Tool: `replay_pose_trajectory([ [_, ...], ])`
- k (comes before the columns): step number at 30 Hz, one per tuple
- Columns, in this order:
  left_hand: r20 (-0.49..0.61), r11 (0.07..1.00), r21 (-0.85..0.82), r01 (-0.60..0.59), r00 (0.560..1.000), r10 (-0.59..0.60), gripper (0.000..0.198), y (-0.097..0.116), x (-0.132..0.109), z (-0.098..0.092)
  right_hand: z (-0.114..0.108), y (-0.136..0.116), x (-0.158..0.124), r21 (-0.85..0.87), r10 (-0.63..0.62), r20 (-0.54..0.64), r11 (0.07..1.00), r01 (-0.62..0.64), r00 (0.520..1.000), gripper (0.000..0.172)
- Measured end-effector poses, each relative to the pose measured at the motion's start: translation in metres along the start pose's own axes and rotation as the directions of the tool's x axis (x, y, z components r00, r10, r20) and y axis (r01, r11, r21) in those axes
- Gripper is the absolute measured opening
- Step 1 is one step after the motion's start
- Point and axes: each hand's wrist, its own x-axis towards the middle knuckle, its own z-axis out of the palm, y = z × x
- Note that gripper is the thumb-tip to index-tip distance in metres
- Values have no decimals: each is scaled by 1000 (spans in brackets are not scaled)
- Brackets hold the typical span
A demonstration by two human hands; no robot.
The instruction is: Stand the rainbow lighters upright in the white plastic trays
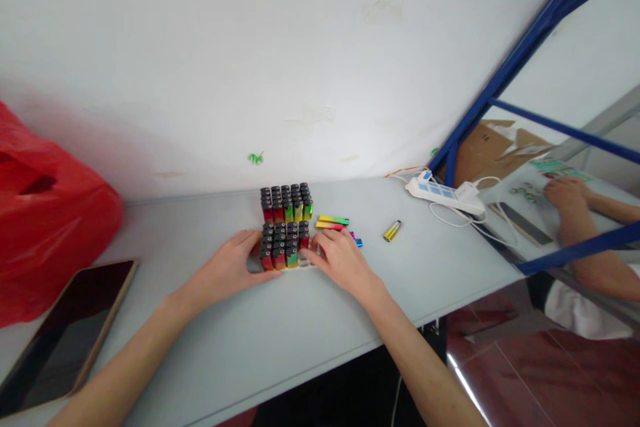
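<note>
A front block of lighters (279, 255) stands upright in a pale, low tray (300, 266), their black tops up and bodies red and green. My left hand (227, 265) grips its left side, thumb along the front edge and fingers behind. At the front right corner, where a gap without lighters shows, is my right hand (344, 259). Its thumb and fingers are bent together; whatever they hold is hidden. Close behind stands a second block of lighters (286, 205). Several loose lighters (333, 221) lie beyond my right hand, partly covered by it.
A single yellow lighter (393, 231) lies farther right. Beyond it are a white power strip (445, 196) with cables and a blue metal frame (515, 60). A phone or tablet (65, 333) and a red bag (50, 213) occupy the left. Another person's arms (580, 220) show at far right.
</note>
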Motion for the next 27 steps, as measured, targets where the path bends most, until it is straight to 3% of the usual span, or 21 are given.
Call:
replay_pose_trajectory([
  [2,-10,1000,4,-6,1000,6,57,-2,1,0,-6,11,-7,87,32,-58,996,-27,998,32],
  [5,-36,1000,-5,-4,999,3,57,-6,3,2,-24,44,-21,113,256,-198,965,-237,946,33],
  [8,-53,1000,-16,-5,999,4,58,-6,3,3,-46,87,-37,-11,536,-309,824,-566,786,28],
  [10,-42,1000,-12,-2,999,1,58,-5,3,2,-56,113,-47,-101,664,-292,694,-713,688,34],
  [11,-34,1000,-9,1,999,-1,58,-5,3,2,-58,123,-51,-133,712,-270,640,-757,648,40],
  [13,-22,1000,1,10,1000,-10,58,-3,3,1,-58,138,-56,-170,753,-223,596,-785,619,50],
  [15,-16,1000,2,14,1000,-14,56,-1,3,0,-55,147,-56,-158,734,-183,635,-757,654,47],
  [18,-13,1000,-14,13,1000,-13,54,1,3,-1,-51,152,-44,-67,649,-136,748,-661,748,33],
  [22,-4,1000,-15,26,1000,-26,55,4,2,-3,-49,142,-22,110,565,-109,824,-555,818,18],
  [24,6,1000,-5,28,1000,-28,54,5,2,-4,-45,128,-12,384,524,-81,801,-459,848,24],
  [27,10,999,7,37,999,-37,55,6,1,-4,-34,95,0,718,456,-4,620,-315,890,38],
])
